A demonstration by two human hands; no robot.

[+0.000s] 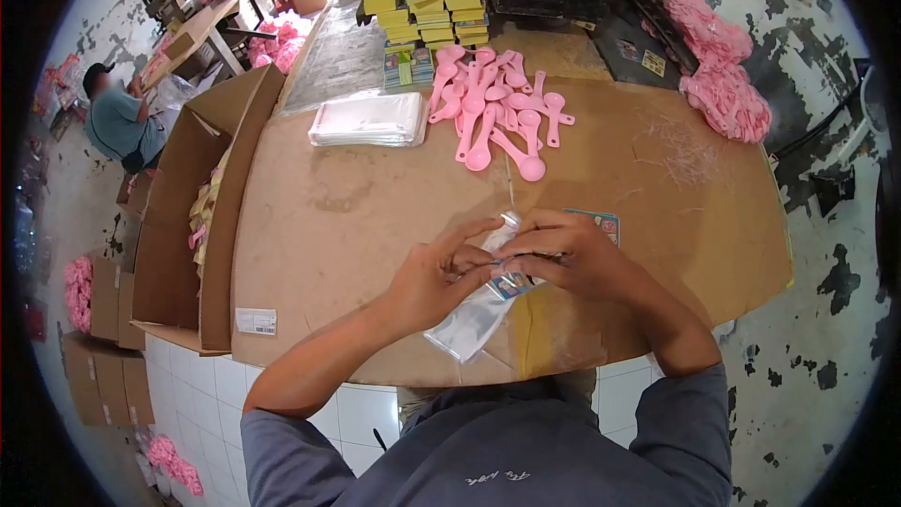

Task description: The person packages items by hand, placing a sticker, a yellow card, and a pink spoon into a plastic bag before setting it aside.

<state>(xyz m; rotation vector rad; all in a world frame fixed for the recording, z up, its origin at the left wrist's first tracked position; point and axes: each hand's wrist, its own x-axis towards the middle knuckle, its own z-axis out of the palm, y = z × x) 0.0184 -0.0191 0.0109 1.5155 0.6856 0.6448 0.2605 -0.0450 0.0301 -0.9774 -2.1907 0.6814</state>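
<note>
Over the cardboard-covered table, my left hand (443, 274) pinches the edge of a clear plastic bag (469, 321), whose lower end trails toward my body. My right hand (565, 249) meets it from the other side, fingers closed on a small printed card (510, 284) at the bag. Another printed card (605, 223) lies partly under my right hand. Beyond both hands is a pile of pink spoons (479, 105), with a stack of clear bags (368, 119) to its left.
Stacks of yellow-edged cards (434, 2) stand at the table's far side. A large open carton (216, 216) borders the left edge. Pink bundles (723, 84) lie at the far right. A person (125, 117) sits at another table, far left.
</note>
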